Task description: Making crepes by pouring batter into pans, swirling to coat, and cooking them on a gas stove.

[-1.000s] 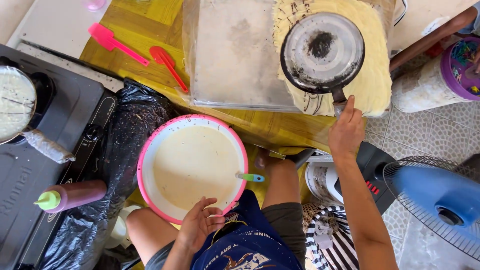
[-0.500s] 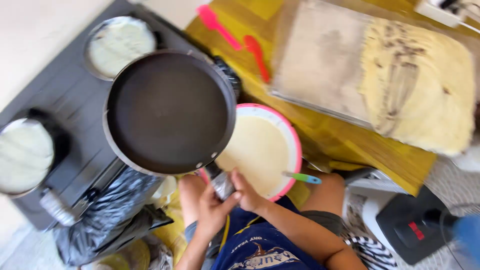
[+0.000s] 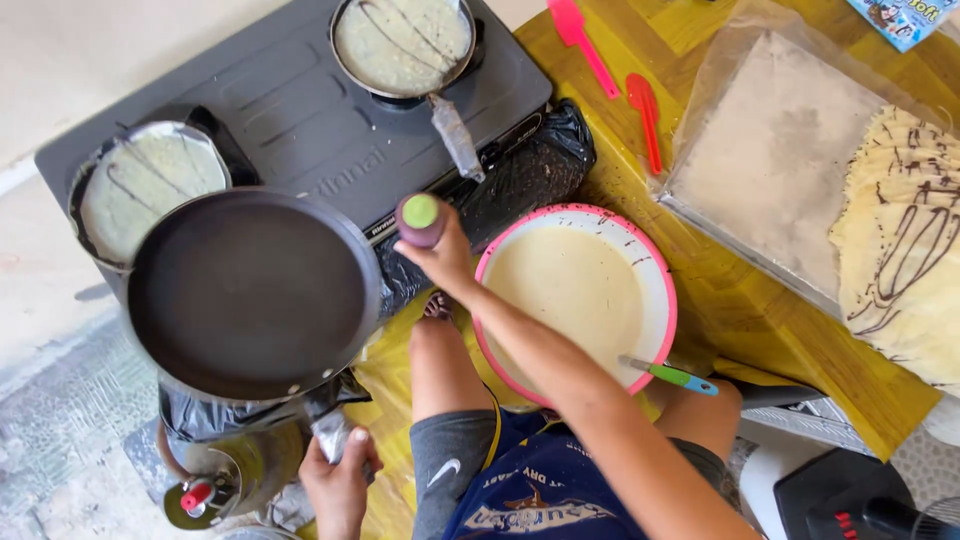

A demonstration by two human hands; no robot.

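Observation:
My left hand [image 3: 338, 482] grips the foil-wrapped handle of an empty dark frying pan [image 3: 250, 295], held level above the front left corner of the grey stove [image 3: 290, 110]. My right hand [image 3: 440, 252] reaches forward and is closed around a purple squeeze bottle with a green cap [image 3: 421, 218], between the pan and a pink-rimmed bowl of pale batter [image 3: 575, 300]. A green-handled utensil [image 3: 672, 377] rests in the bowl. Two smaller pans with batter and dark drizzle sit on the stove, one at the left [image 3: 145, 185] and one at the back [image 3: 402, 42].
A stack of thin crepes with chocolate lines [image 3: 905, 250] lies on a plastic-covered tray [image 3: 775, 165] on the yellow wooden table [image 3: 760, 320]. A pink spatula [image 3: 588, 40] and a red spatula [image 3: 646, 112] lie beside it. Black plastic [image 3: 525, 170] hangs by the stove. A metal kettle [image 3: 215, 480] stands below.
The pan came from over the crepe stack to the stove side. My right hand left its handle and took the squeeze bottle; my left hand now holds the pan alone.

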